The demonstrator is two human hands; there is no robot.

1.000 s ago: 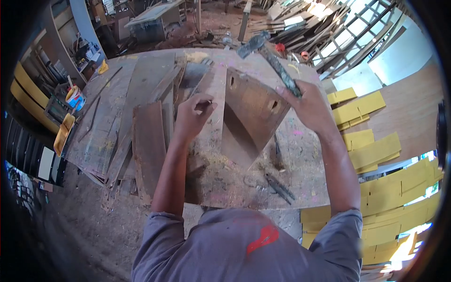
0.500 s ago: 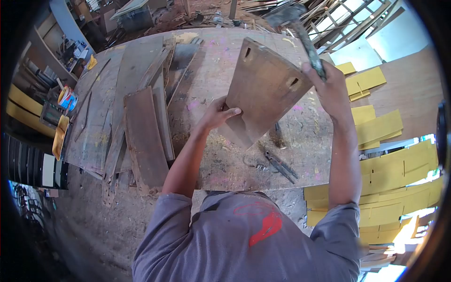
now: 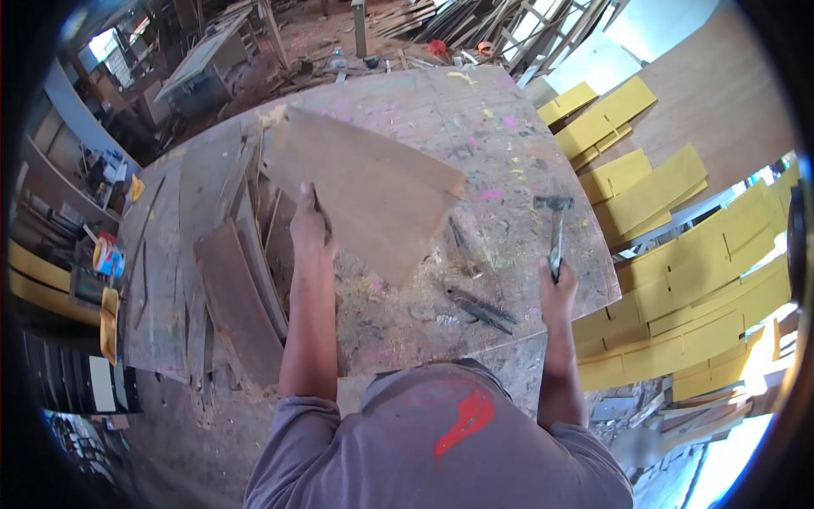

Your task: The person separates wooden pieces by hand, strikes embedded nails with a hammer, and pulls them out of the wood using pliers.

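Note:
My left hand (image 3: pixel 310 227) grips a brown wooden board (image 3: pixel 365 191) by its lower left edge, thumb on its face; the board is tilted over the worktable (image 3: pixel 534 136). At the table's right part, my right hand (image 3: pixel 557 287) is closed round the handle of a hammer (image 3: pixel 555 222), whose head points away from me. Pliers (image 3: pixel 482 309) lie on the tabletop between my hands, with another dark tool (image 3: pixel 462 246) just beyond them, partly beside the board's edge.
Brown planks (image 3: pixel 242 297) are stacked left of my left arm. A paint bucket (image 3: pixel 108 256) and yellow tray (image 3: pixel 108 327) stand at the table's left side. Yellow boards (image 3: pixel 691 280) lie to the right. Scrap wood (image 3: pixel 458 25) is piled beyond the table.
My left hand, first apart from the board, has taken hold of it and moved it left; the slots on its face no longer show. My right hand has lowered the hammer towards me.

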